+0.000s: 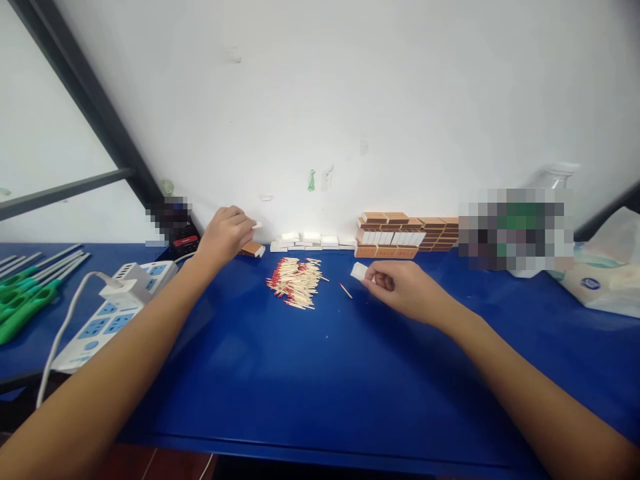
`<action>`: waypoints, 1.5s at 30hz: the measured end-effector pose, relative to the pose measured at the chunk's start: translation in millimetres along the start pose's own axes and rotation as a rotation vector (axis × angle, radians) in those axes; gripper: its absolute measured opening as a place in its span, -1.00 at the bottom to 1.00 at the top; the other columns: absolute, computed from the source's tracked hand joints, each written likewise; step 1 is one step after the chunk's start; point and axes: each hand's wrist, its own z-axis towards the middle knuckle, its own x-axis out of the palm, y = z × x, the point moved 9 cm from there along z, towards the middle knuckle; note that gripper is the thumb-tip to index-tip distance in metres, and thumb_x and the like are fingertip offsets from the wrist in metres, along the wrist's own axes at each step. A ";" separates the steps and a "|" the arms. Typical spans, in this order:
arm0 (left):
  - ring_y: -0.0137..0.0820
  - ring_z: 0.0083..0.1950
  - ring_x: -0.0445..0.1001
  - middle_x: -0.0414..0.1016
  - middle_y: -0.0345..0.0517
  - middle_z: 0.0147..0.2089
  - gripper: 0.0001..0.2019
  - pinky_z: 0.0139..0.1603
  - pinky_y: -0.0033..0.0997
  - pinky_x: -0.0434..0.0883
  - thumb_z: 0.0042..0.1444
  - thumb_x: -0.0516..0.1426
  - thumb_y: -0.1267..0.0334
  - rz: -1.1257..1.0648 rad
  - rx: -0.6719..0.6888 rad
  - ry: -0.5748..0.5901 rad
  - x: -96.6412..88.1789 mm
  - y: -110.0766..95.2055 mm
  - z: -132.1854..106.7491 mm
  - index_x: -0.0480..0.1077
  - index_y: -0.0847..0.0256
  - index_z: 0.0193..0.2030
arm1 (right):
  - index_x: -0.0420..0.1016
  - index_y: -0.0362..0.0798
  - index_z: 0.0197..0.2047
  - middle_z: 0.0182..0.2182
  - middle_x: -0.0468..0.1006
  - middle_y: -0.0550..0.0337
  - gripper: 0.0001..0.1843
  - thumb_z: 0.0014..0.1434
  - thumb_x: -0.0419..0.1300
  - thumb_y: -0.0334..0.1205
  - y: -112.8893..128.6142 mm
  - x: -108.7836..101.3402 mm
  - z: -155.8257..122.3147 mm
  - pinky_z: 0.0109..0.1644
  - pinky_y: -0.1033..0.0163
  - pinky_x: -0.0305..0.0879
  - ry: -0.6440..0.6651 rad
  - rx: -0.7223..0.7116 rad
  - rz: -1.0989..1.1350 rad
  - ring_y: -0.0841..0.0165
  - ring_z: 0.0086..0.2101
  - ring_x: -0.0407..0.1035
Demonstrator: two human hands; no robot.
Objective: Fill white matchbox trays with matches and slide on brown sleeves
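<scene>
My left hand (227, 233) is raised near the wall, its fingers pinched on a small white piece (257, 225) that looks like a matchbox tray. Just below it lies a brown matchbox (253, 249). On the right, my right hand (393, 283) is closed on a white matchbox tray (359, 271), low over the tabletop. Between the hands lies a heap of red-tipped matches (296, 283). One single match (345, 291) rests apart from it, close to my right fingers. White trays (310, 239) are piled along the wall behind the heap.
Brown matchboxes (386, 252) are stacked against the wall at the right. A power strip (95, 330) with a white cable and green-handled tools (30, 307) lie on the left. A tissue pack (600, 283) sits far right on the blue table (320, 387).
</scene>
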 end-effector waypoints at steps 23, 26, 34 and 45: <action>0.00 0.27 0.46 0.52 0.13 0.24 -0.51 0.24 -0.14 0.38 0.28 0.24 0.06 -0.041 -0.214 -0.003 34.0 57.9 -51.5 0.42 0.14 0.30 | 0.46 0.02 -0.31 -0.51 0.47 0.24 -0.78 0.33 0.16 -0.07 -6.9 5.8 0.4 -0.39 0.24 0.12 0.014 0.016 -0.007 0.36 -0.48 0.28; -0.01 0.27 0.46 0.50 0.10 0.25 -0.50 0.20 -0.17 0.39 0.26 0.26 0.07 -0.017 -0.247 0.081 41.8 62.9 -48.7 0.40 0.09 0.31 | 0.47 0.01 -0.31 -0.52 0.47 0.23 -0.77 0.34 0.16 -0.07 -6.9 7.1 0.5 -0.38 0.24 0.13 0.021 0.010 0.001 0.35 -0.49 0.29; 0.01 0.14 0.54 0.54 0.12 0.13 -0.64 0.07 -0.16 0.44 0.27 0.24 0.09 0.007 -0.257 0.156 45.2 54.0 -28.1 0.50 0.13 0.16 | 0.48 0.01 -0.31 -0.52 0.48 0.23 -0.78 0.34 0.17 -0.08 -8.7 8.0 1.1 -0.39 0.23 0.14 0.025 0.030 0.005 0.35 -0.50 0.31; 0.04 0.09 0.58 0.63 0.12 0.05 -0.57 -0.03 -0.24 0.42 0.21 0.28 -0.08 0.024 -0.269 0.237 49.2 72.9 -18.3 0.56 0.11 0.11 | 0.48 0.01 -0.30 -0.50 0.50 0.22 -0.77 0.36 0.15 -0.07 -5.8 6.6 -0.4 -0.37 0.23 0.15 0.032 0.013 -0.014 0.35 -0.48 0.32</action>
